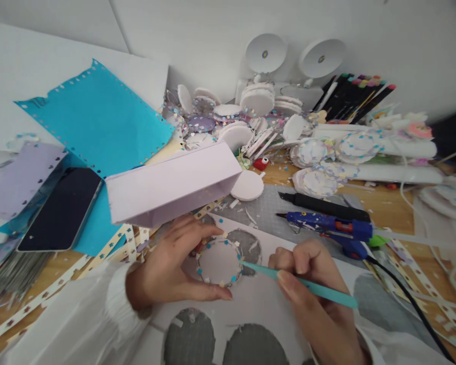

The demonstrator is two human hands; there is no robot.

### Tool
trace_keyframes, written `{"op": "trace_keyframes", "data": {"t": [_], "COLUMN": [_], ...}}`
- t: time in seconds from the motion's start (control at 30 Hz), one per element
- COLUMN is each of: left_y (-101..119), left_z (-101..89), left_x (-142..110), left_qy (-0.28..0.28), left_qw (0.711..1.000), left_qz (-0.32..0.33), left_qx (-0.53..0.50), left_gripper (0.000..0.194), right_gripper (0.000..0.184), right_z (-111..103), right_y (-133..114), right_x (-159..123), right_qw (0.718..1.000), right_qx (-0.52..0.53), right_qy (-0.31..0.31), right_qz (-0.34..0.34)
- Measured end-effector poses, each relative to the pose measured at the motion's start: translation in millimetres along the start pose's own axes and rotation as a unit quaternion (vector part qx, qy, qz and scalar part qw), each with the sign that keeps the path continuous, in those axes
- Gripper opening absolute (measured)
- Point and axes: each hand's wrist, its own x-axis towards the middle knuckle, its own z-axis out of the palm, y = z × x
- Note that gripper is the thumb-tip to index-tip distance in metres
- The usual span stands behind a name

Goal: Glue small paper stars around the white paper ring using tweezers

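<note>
My left hand [177, 261] curves round a thin ring [198, 271] dotted with tiny blue and cream shapes, thumb at its near side and fingers at its far side. Whether the pale area inside the ring is a separate disc, I cannot tell. In my right hand [313, 289] is a pair of teal tweezers [327, 293], pinched between thumb and fingers. Their tips meet the ring's right edge; anything in the tips is too small to make out. Beneath lies a white foam-like sheet [213, 317] with round cut-outs, through which a grey mat shows.
A pale lilac open box [171, 185] stands just beyond my left hand. Blue punched paper [110, 116] and a phone [63, 208] lie left. A blue glue gun [327, 225] with its cord and a black cutter [323, 205] lie right. White discs [256, 99] pile up behind.
</note>
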Motion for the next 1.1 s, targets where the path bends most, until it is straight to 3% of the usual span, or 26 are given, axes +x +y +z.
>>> {"op": "trace_keyframes", "data": {"t": [0.33, 0.6, 1.1], "left_y": [-1, 5, 9], "left_z": [-4.2, -9.0, -5.6], "left_x": [0, -1, 0], "left_qy": [-0.033, -0.087, -0.055], "left_qw": [0.998, 0.994, 0.997], "left_qz": [0.042, 0.067, 0.047], "left_qx": [-0.03, -0.03, -0.036], "left_gripper": [0.072, 0.068, 0.059], "right_gripper": [0.019, 0.018, 0.013], "right_z": [-8, -12, -13], "right_y": [-7, -2, 10], "right_x": [11, 15, 12], "right_qw": [0.987, 0.99, 0.994], "right_qx": [-0.001, -0.023, -0.082], "right_qy": [0.158, 0.134, 0.06], "right_qz": [-0.044, -0.047, -0.05]}}
